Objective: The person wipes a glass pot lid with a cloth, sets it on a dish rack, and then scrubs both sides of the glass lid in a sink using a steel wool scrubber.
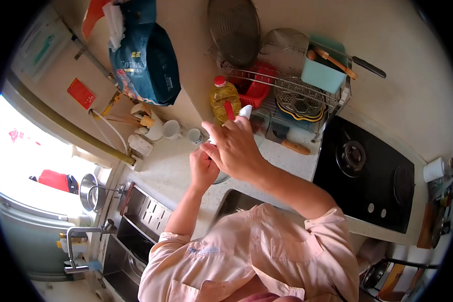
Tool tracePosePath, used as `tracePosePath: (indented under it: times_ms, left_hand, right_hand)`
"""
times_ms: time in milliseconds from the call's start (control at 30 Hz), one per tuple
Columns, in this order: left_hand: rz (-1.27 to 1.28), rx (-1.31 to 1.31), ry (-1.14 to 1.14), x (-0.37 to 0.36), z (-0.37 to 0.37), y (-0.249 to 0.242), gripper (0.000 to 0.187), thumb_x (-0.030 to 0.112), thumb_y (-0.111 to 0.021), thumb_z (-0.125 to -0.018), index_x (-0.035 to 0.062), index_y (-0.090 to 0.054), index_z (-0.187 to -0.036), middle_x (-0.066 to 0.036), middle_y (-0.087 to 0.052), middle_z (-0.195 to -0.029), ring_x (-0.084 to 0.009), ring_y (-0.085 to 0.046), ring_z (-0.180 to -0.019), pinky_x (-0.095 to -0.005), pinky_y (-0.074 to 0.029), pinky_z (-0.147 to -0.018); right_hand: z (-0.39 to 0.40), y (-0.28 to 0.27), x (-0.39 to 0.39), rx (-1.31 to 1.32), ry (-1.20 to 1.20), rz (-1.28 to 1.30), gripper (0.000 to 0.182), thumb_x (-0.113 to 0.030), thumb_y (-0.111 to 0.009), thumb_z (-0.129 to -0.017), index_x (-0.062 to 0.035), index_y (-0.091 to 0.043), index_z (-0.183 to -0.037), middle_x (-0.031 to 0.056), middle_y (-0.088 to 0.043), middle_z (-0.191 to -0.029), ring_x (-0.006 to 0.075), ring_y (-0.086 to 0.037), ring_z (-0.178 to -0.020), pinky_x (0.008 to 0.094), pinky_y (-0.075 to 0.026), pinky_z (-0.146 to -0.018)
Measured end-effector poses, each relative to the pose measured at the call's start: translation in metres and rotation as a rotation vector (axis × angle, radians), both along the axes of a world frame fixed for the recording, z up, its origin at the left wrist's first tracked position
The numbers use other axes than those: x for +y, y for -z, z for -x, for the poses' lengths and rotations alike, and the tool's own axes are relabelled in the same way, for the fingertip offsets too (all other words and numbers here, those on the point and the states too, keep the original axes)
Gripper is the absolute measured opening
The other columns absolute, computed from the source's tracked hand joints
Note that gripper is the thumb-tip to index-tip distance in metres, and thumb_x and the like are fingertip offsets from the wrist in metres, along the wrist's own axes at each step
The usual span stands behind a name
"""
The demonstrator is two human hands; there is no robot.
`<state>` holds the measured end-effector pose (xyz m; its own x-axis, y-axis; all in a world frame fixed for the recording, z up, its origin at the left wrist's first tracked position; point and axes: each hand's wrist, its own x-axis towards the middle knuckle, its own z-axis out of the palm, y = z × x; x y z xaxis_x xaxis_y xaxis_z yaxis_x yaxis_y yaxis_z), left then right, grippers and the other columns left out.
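Observation:
My left hand (203, 165) is closed in a fist above the counter, at the middle of the view. Against it, and partly over it, is my right hand (237, 149), with its fingers bent around a white piece (245, 111) that looks like tissue or cloth. One end of this piece sticks up past the right fingers, and a little white also shows between the hands. Whatever the left fingers pinch is mostly hidden. Below the hands, part of a round rim (221, 177) shows on the counter. Just beyond them stands a yellow oil bottle (223, 98) with a red cap.
A wood-handled knife (296, 147) lies right of the hands, near a wire rack (332, 103) holding a red basket (259, 88) and teal container (323, 70). The black stove (367, 171) is at right, the sink (146, 214) at lower left. Cups (171, 129) stand by the wall.

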<state>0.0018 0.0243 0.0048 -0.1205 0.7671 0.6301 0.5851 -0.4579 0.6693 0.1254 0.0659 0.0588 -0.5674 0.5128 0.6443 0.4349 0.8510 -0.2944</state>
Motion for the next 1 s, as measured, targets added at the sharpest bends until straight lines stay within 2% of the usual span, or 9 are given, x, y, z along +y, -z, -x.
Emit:
tracePosePath:
  times_ms: [100, 300, 400, 433, 467, 633, 767, 900, 1000]
  left_hand:
    - [0.066, 0.019, -0.017, 0.000, 0.000, 0.002, 0.004, 0.000, -0.055, -0.074, 0.0016, -0.057, -0.076, -0.016, -0.055, -0.063, -0.0333, -0.053, -0.055, -0.0350, -0.043, -0.052]
    - [0.189, -0.203, 0.067, 0.003, -0.005, 0.000, 0.015, 0.010, -0.060, -0.085, 0.0006, -0.057, -0.073, -0.004, -0.047, -0.054, -0.0101, -0.040, -0.047, -0.0249, -0.033, -0.045]
    - [0.226, -0.359, 0.116, 0.000, -0.001, 0.010, 0.023, 0.014, -0.056, -0.089, 0.0017, -0.055, -0.070, 0.002, -0.048, -0.054, -0.0046, -0.038, -0.047, -0.0213, -0.029, -0.043]
    - [0.237, -0.460, 0.134, 0.000, 0.003, 0.009, 0.025, 0.016, -0.056, -0.090, 0.0024, -0.054, -0.069, 0.002, -0.047, -0.054, -0.0048, -0.038, -0.046, -0.0214, -0.029, -0.043]
    - [0.245, -0.563, 0.152, 0.000, 0.006, 0.008, 0.027, 0.018, -0.055, -0.091, 0.0030, -0.053, -0.068, 0.001, -0.047, -0.053, -0.0049, -0.038, -0.046, -0.0215, -0.028, -0.042]
    - [0.276, -0.884, 0.224, 0.007, 0.000, 0.029, 0.033, 0.024, -0.048, -0.094, 0.0081, -0.046, -0.066, 0.000, -0.044, -0.052, -0.0068, -0.034, -0.042, -0.0217, -0.026, -0.039]
    - [0.322, -1.011, 0.330, 0.016, -0.008, 0.055, 0.031, 0.025, -0.046, -0.095, 0.0087, -0.046, -0.069, -0.001, -0.044, -0.054, -0.0076, -0.035, -0.042, -0.0220, -0.026, -0.038]
    - [0.351, -0.893, 0.593, 0.026, 0.002, 0.050, 0.031, 0.031, -0.048, -0.094, 0.0085, -0.046, -0.073, 0.000, -0.045, -0.057, -0.0069, -0.039, -0.045, -0.0210, -0.028, -0.040]
    - [0.470, -0.587, 0.773, 0.034, 0.008, 0.005, 0.030, 0.033, -0.052, -0.092, 0.0049, -0.053, -0.083, 0.000, -0.048, -0.059, -0.0052, -0.040, -0.048, -0.0202, -0.030, -0.043]
  right_hand:
    - [0.000, 0.013, 0.023, -0.045, -0.035, -0.124, 0.024, -0.030, -0.054, -0.086, -0.0081, -0.056, -0.078, 0.0058, -0.056, -0.060, 0.0232, -0.053, -0.062, 0.0361, -0.037, -0.066]
    - [-0.024, 0.007, 0.042, 0.013, -0.060, -0.203, 0.025, -0.029, -0.055, -0.086, -0.0103, -0.060, -0.070, 0.0037, -0.060, -0.063, 0.0212, -0.054, -0.060, 0.0356, -0.042, -0.064]
    - [-0.059, 0.013, 0.062, 0.105, 0.141, 0.173, 0.031, -0.030, -0.048, -0.091, -0.0077, -0.064, -0.077, 0.0083, -0.062, -0.066, 0.0247, -0.059, -0.061, 0.0360, -0.046, -0.057]
    - [-0.077, 0.014, 0.069, 0.154, 0.173, 0.584, 0.039, -0.033, -0.042, -0.095, -0.0057, -0.063, -0.078, 0.0069, -0.060, -0.064, 0.0231, -0.057, -0.055, 0.0341, -0.044, -0.051]
    - [-0.095, 0.016, 0.076, 0.122, 0.257, 0.717, 0.042, -0.036, -0.039, -0.096, -0.0037, -0.060, -0.079, 0.0043, -0.056, -0.063, 0.0167, -0.053, -0.056, 0.0295, -0.041, -0.053]
    - [-0.122, 0.030, 0.069, 0.506, 0.153, 0.685, 0.038, -0.034, -0.047, -0.094, -0.0029, -0.052, -0.073, -0.0016, -0.043, -0.059, 0.0081, -0.037, -0.054, 0.0240, -0.033, -0.050]
    - [-0.137, 0.027, 0.065, 0.423, 0.302, 0.729, 0.040, -0.034, -0.051, -0.092, -0.0024, -0.053, -0.067, -0.0034, -0.037, -0.053, 0.0061, -0.034, -0.051, 0.0241, -0.031, -0.048]
    - [-0.130, 0.001, 0.058, 0.392, 0.289, 0.623, 0.041, -0.035, -0.055, -0.090, -0.0012, -0.056, -0.067, -0.0009, -0.039, -0.050, 0.0073, -0.034, -0.048, 0.0263, -0.030, -0.046]
    - [-0.122, -0.019, 0.058, 0.191, 0.206, 0.669, 0.043, -0.040, -0.057, -0.087, -0.0007, -0.058, -0.069, 0.0026, -0.045, -0.050, 0.0089, -0.042, -0.048, 0.0258, -0.036, -0.049]
